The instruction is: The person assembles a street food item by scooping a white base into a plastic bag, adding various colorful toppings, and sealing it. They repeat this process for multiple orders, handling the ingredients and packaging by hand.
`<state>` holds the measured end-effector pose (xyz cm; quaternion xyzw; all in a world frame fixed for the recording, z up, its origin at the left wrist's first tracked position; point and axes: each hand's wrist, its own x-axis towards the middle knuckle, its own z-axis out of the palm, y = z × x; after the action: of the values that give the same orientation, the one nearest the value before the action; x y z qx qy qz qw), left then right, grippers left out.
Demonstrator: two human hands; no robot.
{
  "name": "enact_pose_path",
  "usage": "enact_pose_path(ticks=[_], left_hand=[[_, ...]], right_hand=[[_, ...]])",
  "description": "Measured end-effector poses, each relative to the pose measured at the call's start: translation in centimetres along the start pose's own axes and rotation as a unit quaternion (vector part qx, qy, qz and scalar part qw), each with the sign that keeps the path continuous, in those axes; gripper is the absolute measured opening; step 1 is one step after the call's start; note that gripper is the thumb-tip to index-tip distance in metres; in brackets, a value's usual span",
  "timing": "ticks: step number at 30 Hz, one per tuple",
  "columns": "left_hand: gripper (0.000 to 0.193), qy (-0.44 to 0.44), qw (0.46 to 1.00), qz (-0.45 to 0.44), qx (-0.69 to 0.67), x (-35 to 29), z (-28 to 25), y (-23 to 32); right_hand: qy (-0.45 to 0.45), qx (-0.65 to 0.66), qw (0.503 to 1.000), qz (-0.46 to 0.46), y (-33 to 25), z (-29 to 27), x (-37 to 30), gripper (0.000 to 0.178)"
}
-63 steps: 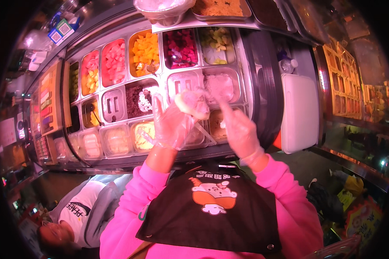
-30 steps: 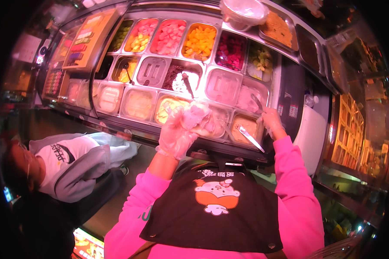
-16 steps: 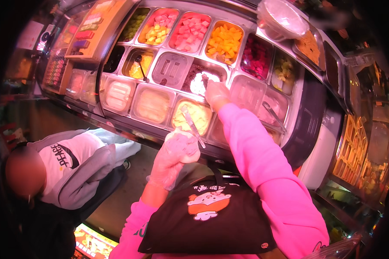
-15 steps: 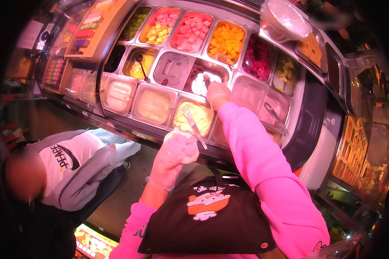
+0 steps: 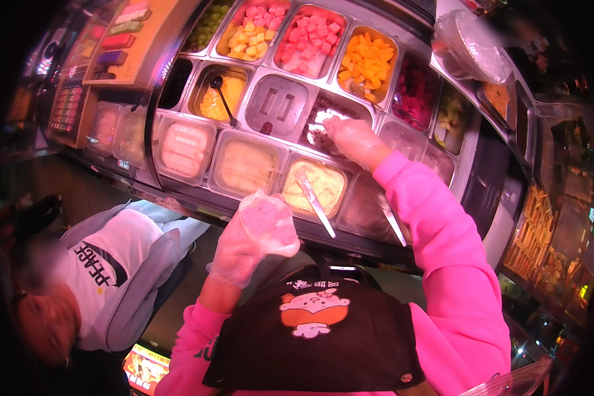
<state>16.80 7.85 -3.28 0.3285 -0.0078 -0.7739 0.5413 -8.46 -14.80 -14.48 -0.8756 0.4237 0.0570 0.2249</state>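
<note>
The left hand (image 5: 239, 256), in a clear glove, is curled around a pale wrap (image 5: 285, 248) from below, most of its fingers hidden, with pink filling (image 5: 265, 216) facing up. The wrap is just to the near left of the yellow cream (image 5: 330, 183); it looks roundish, one corner drawn out to the right, with no clear long axis. The right hand (image 5: 356, 142), also gloved, is on the far side of the cream, in a tub (image 5: 359, 108) of dark grains (image 5: 315, 136), fingertips bunched together at a white patch (image 5: 325, 119); whether they pinch anything, I cannot tell. From the right hand, the wrap lies back toward the person and to the left, with the cream roughly between; the left hand is the nearer one and touches it. A spatula (image 5: 317, 208) slants across the cream, its handle jutting toward the person. A second spatula (image 5: 393, 222) lies right of the cream, near the right sleeve (image 5: 435, 218).
</note>
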Motion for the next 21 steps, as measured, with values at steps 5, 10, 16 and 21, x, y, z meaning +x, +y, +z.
enact_pose_path(ticks=[5, 10, 16, 21], left_hand=[[0.080, 0.027, 0.997, 0.004, -0.075, 0.5, -1.6, 0.3], [0.099, 0.019, 0.988, 0.056, -0.144, -0.7, -6.4, 0.5], [0.102, 0.091, 0.962, 0.254, -0.044, -5.1, -13.4, 7.2], [0.096, 0.108, 0.944, 0.313, 0.002, -7.3, -16.5, 11.9]], right_hand=[[-0.065, -0.096, 0.990, -0.087, 1.2, 0.4, 3.0, 0.020], [-0.136, -0.145, 0.977, -0.072, 0.0, -0.6, 4.4, 0.019], [-0.153, -0.216, 0.961, -0.078, -0.6, -1.4, 5.8, 0.023], [-0.131, -0.257, 0.950, -0.122, -0.1, -0.9, 5.4, 0.024]])
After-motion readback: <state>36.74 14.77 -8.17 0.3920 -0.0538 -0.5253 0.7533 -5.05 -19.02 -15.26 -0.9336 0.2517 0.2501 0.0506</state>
